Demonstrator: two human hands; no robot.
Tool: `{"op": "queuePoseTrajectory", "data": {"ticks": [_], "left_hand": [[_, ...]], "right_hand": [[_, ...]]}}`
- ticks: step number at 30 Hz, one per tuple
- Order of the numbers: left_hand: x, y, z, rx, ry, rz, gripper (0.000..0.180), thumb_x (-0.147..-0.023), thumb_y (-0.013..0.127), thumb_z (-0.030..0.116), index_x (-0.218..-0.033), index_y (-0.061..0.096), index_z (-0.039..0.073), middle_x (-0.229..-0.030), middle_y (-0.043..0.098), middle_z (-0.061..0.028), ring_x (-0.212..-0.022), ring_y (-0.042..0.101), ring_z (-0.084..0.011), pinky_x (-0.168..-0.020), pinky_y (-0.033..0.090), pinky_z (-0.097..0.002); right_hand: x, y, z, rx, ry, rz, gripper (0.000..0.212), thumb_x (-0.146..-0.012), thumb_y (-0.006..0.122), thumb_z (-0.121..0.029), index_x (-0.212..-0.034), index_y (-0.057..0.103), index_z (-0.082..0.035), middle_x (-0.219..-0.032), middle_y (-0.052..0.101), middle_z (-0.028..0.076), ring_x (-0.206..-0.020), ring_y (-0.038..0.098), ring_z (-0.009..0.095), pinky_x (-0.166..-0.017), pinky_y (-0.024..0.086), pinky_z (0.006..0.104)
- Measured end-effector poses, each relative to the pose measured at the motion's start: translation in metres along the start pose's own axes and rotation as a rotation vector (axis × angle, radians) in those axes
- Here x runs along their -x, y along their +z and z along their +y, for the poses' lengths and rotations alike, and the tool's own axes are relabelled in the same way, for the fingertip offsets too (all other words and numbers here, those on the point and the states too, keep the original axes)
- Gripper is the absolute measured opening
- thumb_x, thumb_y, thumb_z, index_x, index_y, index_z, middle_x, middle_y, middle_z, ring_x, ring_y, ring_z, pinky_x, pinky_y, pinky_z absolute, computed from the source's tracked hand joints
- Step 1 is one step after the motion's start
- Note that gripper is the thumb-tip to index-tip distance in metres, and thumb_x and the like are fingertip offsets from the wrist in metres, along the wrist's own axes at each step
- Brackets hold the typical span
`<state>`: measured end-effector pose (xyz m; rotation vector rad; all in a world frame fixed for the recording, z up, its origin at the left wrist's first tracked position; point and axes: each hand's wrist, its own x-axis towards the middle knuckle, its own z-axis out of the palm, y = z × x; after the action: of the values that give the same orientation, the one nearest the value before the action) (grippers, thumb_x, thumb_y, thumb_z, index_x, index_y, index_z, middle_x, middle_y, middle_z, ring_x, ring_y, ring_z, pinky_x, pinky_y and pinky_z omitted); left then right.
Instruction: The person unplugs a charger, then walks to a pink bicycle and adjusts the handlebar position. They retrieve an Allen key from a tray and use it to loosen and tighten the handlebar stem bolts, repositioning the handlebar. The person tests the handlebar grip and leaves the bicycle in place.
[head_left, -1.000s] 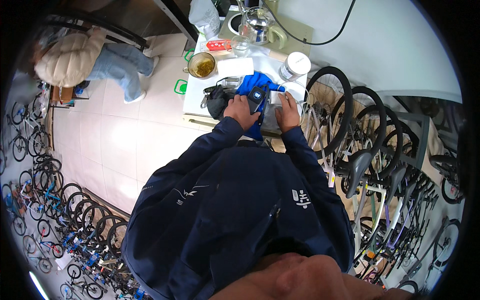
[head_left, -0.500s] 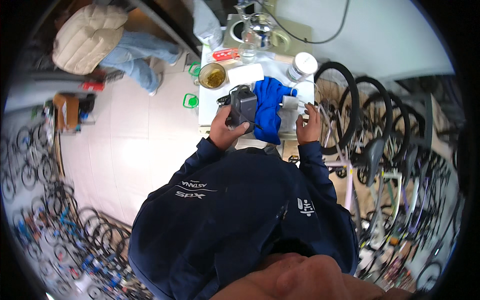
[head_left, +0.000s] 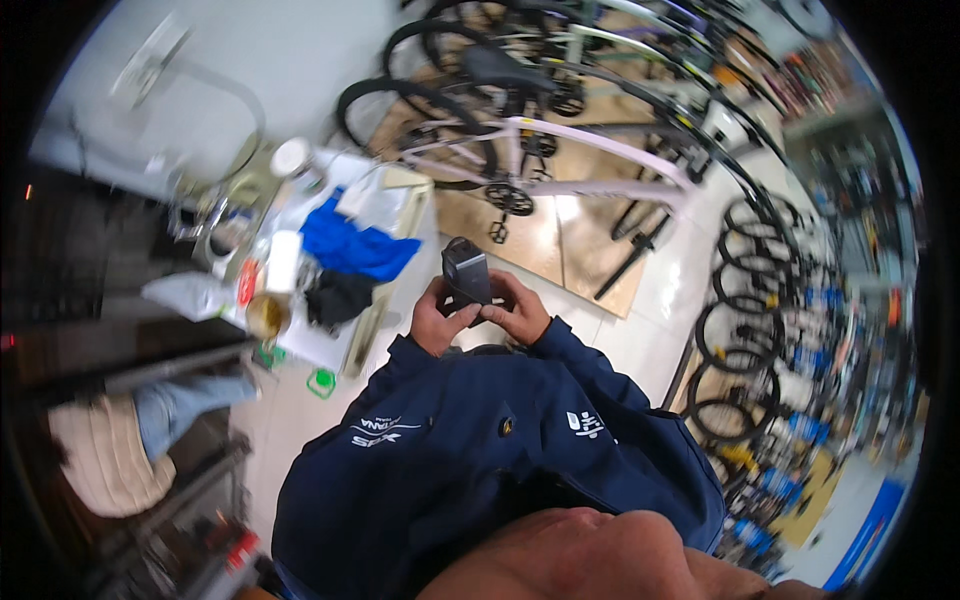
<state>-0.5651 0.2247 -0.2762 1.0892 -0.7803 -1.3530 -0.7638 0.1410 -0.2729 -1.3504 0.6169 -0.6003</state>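
Note:
Between my two hands, in front of my chest, is a dark grey box-shaped device (head_left: 466, 272) with a rounded black top; its exact kind cannot be made out. My left hand (head_left: 436, 320) is closed round its left side. On the other side, my right hand (head_left: 520, 312) grips it near its lower end, the two thumbs almost meeting. Beyond my left hand stands a white table (head_left: 318, 345) with a crumpled blue cloth (head_left: 345, 240) and a black cloth or bag (head_left: 340, 298) on it.
The table also bears a glass of amber drink (head_left: 267, 317), a white box (head_left: 284, 262) and a white jar (head_left: 292, 160). A pink bicycle (head_left: 600, 190) and others stand ahead to the right. More bicycles (head_left: 740, 330) line the right. Someone in a beige jacket (head_left: 110, 455) is at far left.
My body and view have turned right, away from the table, which now lies to the left. The device came along in my left hand, and my right hand has left the table and taken hold of it.

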Motion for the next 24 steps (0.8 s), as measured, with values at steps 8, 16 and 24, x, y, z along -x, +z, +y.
{"op": "queuePoseTrajectory", "data": {"ticks": [8,16,24], "left_hand": [[-0.007,0.204,-0.089,-0.112,-0.179,-0.538,0.06,-0.09,0.084,0.015,-0.14,0.054,0.0,-0.125,0.067,-0.0106,-0.115,0.066,-0.0205,-0.1,0.055,-0.0373],[0.051,0.463,-0.22,-0.04,-0.48,-0.681,0.04,-0.095,0.077,0.015,-0.129,0.063,-0.002,-0.112,0.07,-0.0062,-0.098,0.065,-0.0123,-0.086,0.053,-0.0298],[0.022,0.622,-0.286,-0.272,-0.422,-0.826,0.04,-0.094,0.079,0.016,-0.128,0.065,0.001,-0.109,0.072,-0.006,-0.096,0.066,-0.0128,-0.084,0.053,-0.0297]], "right_hand": [[0.233,-0.097,0.01,-0.089,0.041,0.601,0.05,-0.107,0.061,-0.019,-0.152,0.048,-0.001,-0.132,0.068,0.016,-0.111,0.068,0.02,-0.093,0.057,0.0348],[0.474,-0.208,0.011,0.427,0.132,1.17,0.029,-0.107,0.059,-0.018,-0.131,0.067,-0.004,-0.092,0.074,0.016,-0.081,0.074,0.022,-0.074,0.058,0.0322],[0.561,-0.315,0.05,0.249,0.195,1.395,0.022,-0.104,0.064,-0.017,-0.12,0.07,-0.003,-0.089,0.076,0.019,-0.08,0.078,0.029,-0.072,0.06,0.0363]]}}
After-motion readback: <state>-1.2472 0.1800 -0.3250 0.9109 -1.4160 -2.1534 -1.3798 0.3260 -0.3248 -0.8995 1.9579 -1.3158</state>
